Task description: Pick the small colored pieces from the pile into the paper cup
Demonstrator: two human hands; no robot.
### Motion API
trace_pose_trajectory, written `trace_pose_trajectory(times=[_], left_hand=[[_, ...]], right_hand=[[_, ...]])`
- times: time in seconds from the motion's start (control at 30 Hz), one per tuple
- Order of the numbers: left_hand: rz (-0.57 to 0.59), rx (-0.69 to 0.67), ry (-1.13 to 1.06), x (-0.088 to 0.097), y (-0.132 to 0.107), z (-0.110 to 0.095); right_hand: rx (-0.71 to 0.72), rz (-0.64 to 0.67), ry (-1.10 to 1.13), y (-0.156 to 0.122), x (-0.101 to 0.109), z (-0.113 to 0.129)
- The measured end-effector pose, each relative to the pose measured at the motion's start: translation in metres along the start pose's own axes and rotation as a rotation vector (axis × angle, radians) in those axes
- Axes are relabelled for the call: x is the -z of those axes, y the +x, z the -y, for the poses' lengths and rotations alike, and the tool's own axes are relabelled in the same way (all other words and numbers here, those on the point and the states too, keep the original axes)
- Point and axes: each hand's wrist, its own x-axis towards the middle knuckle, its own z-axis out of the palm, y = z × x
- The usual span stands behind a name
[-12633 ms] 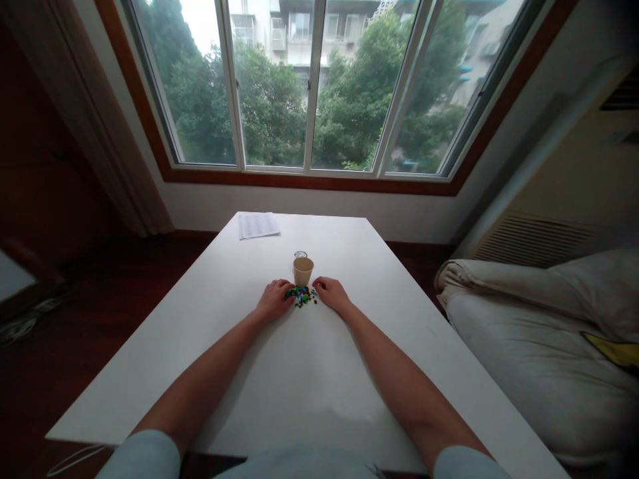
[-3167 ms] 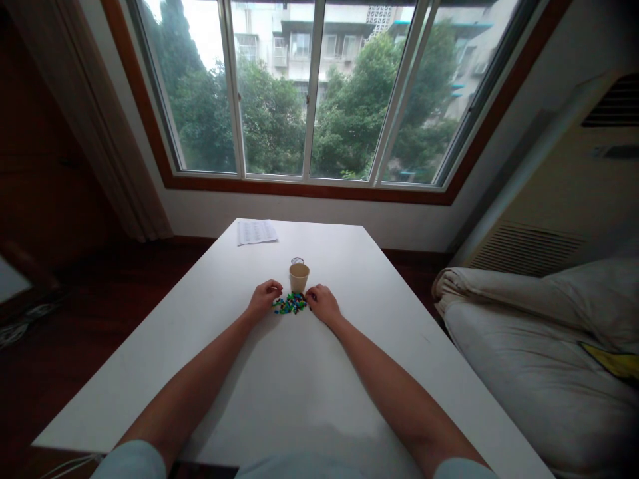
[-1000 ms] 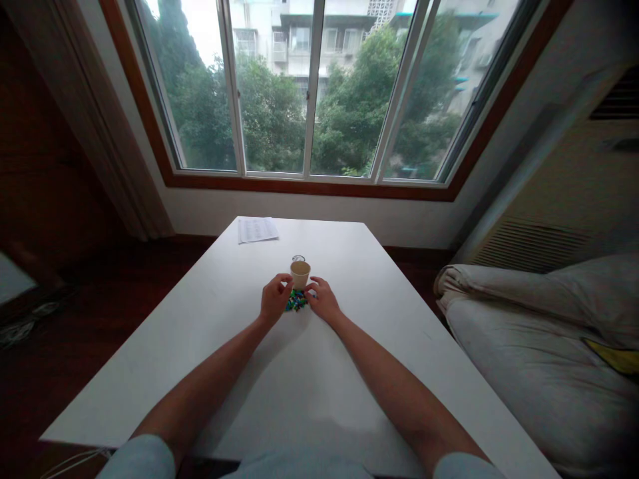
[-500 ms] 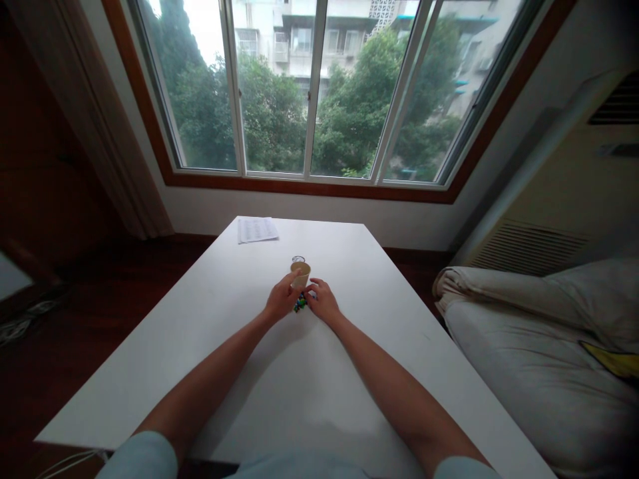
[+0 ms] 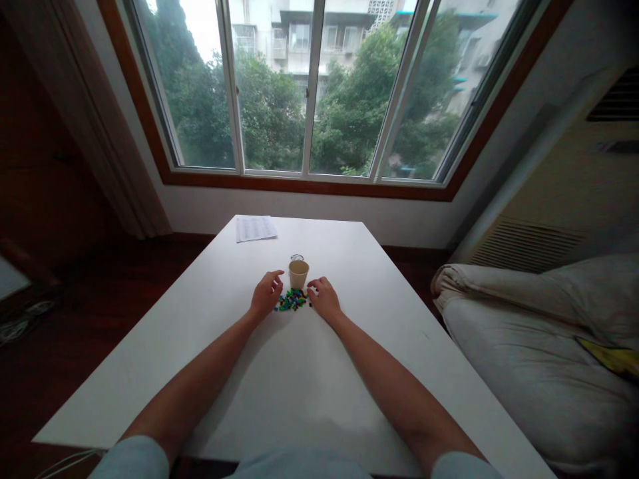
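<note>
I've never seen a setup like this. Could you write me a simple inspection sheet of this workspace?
Surface: white table, with a few faint marks.
Things in use: upright beige cup; pile of small multicoloured pieces just on its near side.
Clutter: paper sheets at the far left corner; clear round-rimmed item behind the cup, partly hidden.
Hands: left hand left of the pile, right hand right of it; whether either holds a piece is too small to tell.
Cables: pale cord by the near left corner; more on the floor at left, dim.
Surroundings: window ahead, curtain left, cushioned seat or bed right.
</note>
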Motion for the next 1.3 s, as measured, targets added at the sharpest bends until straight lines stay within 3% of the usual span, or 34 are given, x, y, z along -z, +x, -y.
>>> trace_pose_trajectory(times=[0.17,0.3,0.4,0.53,0.87,1.1,1.3], left_hand=[[0.161,0.117,0.308,0.009,0.003,0.021],[0.359,0.158,0.423,0.018,0.006,0.027],[0.438,0.094,0.411,0.024,0.007,0.029],[0.461,0.011,0.366,0.028,0.009,0.033],[0.541,-0.035,0.327,0.024,0.01,0.04],[0.603,-0.075,0.289,0.023,0.013,0.039],[0.641,-0.09,0.224,0.023,0.01,0.035]], right_hand=[[-0.045,0.111,-0.121,0.008,0.008,-0.016],[0.085,0.245,-0.138,0.012,0.02,-0.027],[0.19,0.313,-0.078,0.012,0.027,-0.032],[0.256,0.339,-0.035,0.013,0.03,-0.035],[0.295,0.3,-0.005,0.012,0.024,-0.031],[0.268,0.243,0.103,0.014,0.024,-0.043],[0.313,0.346,0.142,0.016,0.029,-0.04]])
